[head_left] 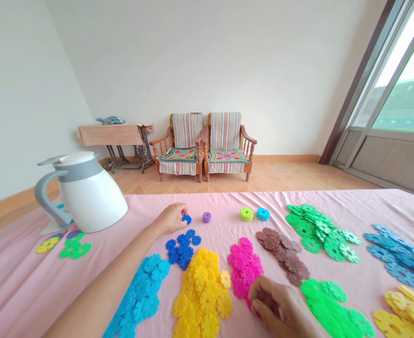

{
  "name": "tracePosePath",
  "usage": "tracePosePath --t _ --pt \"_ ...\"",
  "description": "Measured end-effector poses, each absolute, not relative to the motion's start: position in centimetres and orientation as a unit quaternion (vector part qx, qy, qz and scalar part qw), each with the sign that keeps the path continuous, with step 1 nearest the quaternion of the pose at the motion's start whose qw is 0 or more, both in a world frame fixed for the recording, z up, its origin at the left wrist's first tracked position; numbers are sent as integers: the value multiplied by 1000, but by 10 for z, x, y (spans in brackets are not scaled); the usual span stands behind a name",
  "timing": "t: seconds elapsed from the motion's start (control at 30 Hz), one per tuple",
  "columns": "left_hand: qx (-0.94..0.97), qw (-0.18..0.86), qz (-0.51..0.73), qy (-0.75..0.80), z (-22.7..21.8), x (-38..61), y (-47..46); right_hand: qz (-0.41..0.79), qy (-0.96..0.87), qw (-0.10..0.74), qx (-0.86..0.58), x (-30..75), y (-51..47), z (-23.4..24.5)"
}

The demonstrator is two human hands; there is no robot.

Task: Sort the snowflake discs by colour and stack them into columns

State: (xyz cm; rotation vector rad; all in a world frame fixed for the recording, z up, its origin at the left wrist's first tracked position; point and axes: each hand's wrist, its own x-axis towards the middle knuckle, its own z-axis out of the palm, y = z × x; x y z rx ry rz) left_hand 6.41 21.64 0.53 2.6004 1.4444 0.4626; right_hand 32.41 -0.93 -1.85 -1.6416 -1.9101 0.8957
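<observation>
My left hand reaches to the far part of the table, its fingers closed on a small stack of dark blue snowflake discs. A short purple disc stack stands just right of it. Nearer to me lies a loose dark blue pile. My right hand is low at the near end of the magenta disc pile, thumb and fingers pinched over a magenta disc that they mostly hide. Lime green and light blue stacks stand upright farther right.
Yellow, sky blue, brown, green and bright green disc piles cover the pink cloth. Blue and pale yellow piles lie far right. A white jug stands left, near a few loose discs.
</observation>
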Motion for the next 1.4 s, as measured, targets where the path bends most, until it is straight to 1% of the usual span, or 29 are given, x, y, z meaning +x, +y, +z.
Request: tracePosePath --t 0.43,0.8,1.4 --pt "879 89 141 446 5 60 212 322 -711 230 -581 327 -7 -23" --pt "869 67 154 466 -19 65 218 325 -707 229 -584 327 -6 -21" --pt "868 48 147 473 -16 75 216 331 -702 233 -585 327 -7 -22"
